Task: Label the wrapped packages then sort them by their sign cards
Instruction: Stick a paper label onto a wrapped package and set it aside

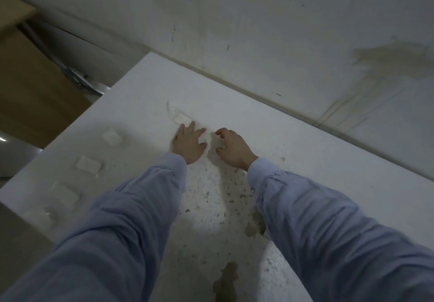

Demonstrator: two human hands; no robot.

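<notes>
Centre frame: left hand [187, 144] released, fingers spread flat on the counter [317, 160], just beside a wrapped package [183, 118]. Right hand [232, 147] curled; cannot tell whether it grasps anything.

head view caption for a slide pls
Left hand and right hand by a package on a white table, more packages at left

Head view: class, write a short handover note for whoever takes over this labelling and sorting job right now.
Left hand: open, fingers spread on the white table, fingertips beside one wrapped package.
Right hand: fingers curled, tips on the table; whether it pinches anything is unclear.
A row of further packages lies along the table's left edge.
Done: too blurred to tell whether any package is labelled.
Left: check the labels, then sort; no sign cards are in view.
</notes>
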